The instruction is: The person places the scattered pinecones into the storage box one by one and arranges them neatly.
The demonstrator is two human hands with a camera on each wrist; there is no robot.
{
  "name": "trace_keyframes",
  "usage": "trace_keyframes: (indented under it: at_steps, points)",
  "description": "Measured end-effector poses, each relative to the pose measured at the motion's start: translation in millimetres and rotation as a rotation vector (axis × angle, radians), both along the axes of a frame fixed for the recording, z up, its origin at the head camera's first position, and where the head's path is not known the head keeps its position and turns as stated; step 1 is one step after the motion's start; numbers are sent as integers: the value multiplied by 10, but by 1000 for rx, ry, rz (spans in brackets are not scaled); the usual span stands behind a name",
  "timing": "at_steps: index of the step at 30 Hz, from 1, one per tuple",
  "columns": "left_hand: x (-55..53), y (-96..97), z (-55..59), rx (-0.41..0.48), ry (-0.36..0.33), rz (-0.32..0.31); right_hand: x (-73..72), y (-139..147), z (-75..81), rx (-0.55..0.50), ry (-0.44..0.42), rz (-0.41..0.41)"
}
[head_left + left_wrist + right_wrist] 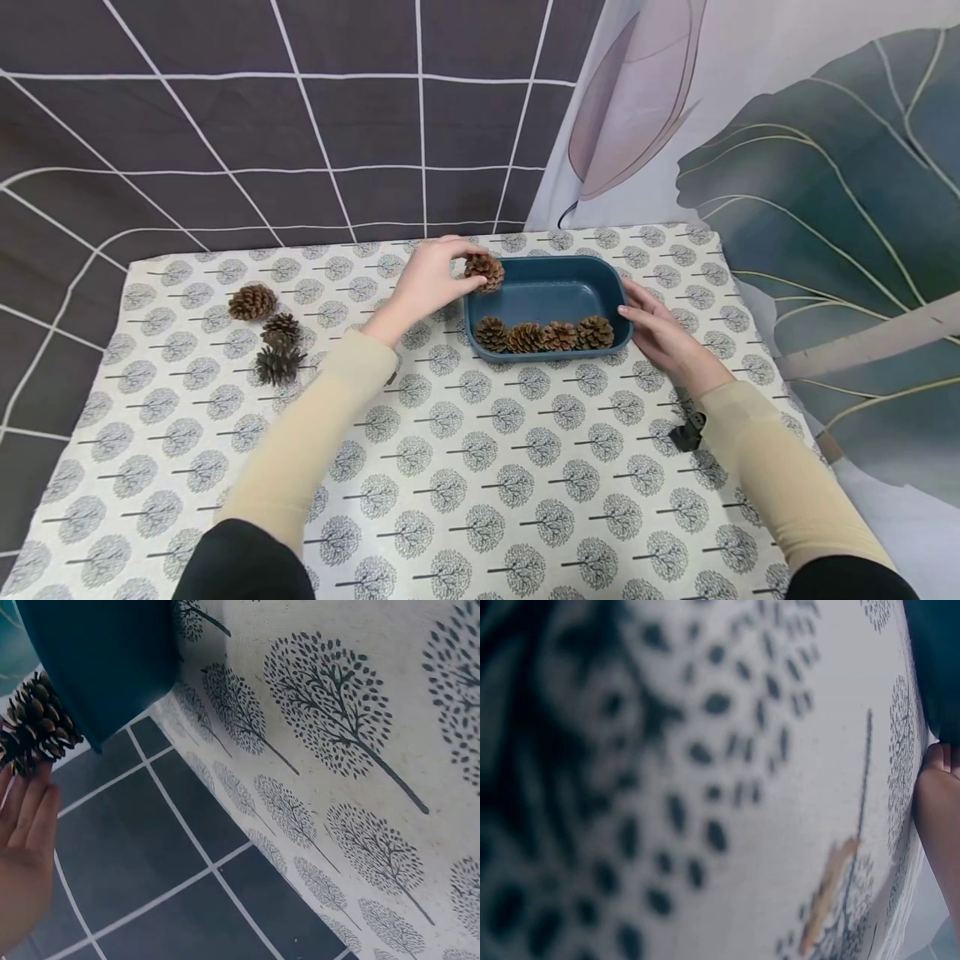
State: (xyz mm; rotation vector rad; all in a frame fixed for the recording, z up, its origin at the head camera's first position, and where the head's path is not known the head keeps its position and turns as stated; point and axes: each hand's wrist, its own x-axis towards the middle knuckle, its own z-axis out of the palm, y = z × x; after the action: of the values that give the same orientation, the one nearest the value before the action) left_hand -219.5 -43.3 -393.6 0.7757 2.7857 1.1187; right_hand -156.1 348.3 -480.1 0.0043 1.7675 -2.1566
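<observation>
My left hand [431, 283] pinches a brown pinecone [484, 272] between thumb and fingers, at the left end of a blue plastic box [555, 357]. In the left wrist view this pinecone [37, 724] shows beside the box wall [105, 660], above the fingers. Several more pinecones [542, 337] lie in a row along the near inside wall of the box. At the right end, my right hand [660, 332] holds the box, thumb at the rim and fingers along the outer wall. The right wrist view catches only part of this hand [939, 795] below the box.
Three loose pinecones lie on the left of the table: one brown [252, 302], one darker [281, 328] and one greyish [278, 364]. A tree-print cloth [465, 467] covers the table. Behind stands a dark gridded curtain [360, 125]. A small black device [687, 433] is by the right wrist.
</observation>
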Motion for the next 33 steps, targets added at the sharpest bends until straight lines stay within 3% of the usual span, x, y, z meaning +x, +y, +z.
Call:
trace_keyframes:
  at_steps: [7,17,33]
  points:
    - [-90,156,-64,-104,-39,-125,1,-1,2,-9,1,-8]
    - [-164,214,-132,-280,-51,-300,0,8,-16,-40,19,12]
    - [-198,203,-172,-315,-82,-363,-2,-1,3,-22,-1,5]
